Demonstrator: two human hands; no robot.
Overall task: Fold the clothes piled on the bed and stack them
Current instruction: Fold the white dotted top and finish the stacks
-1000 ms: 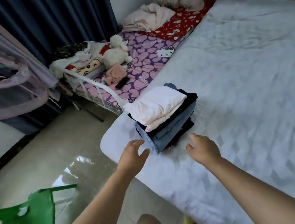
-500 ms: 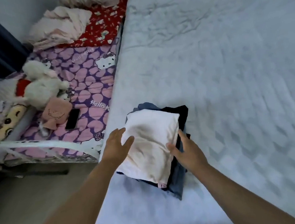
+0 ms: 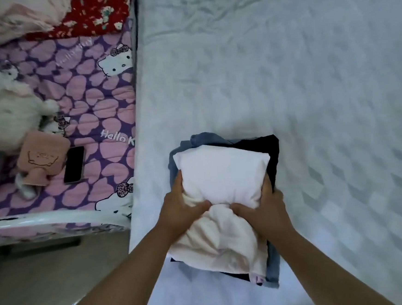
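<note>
Both hands squeeze the middle of the white folded garment [image 3: 221,174] on top of the stack [image 3: 271,156]: the left hand [image 3: 179,211] and right hand [image 3: 262,210] curl in from either side, thumbs bunching the cloth. The stack of dark and blue clothes sits near the left edge of the pale bed [image 3: 310,83]. Just beside that edge lies a patterned cot mattress [image 3: 90,108] with a phone [image 3: 74,164], pink pouch [image 3: 42,156] and white plush toy [image 3: 7,114]. To the right, the bed lies open.

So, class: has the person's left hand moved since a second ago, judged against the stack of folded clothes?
Yes. The left hand has gone forward onto the stack, gripping the white folded garment on top.
</note>
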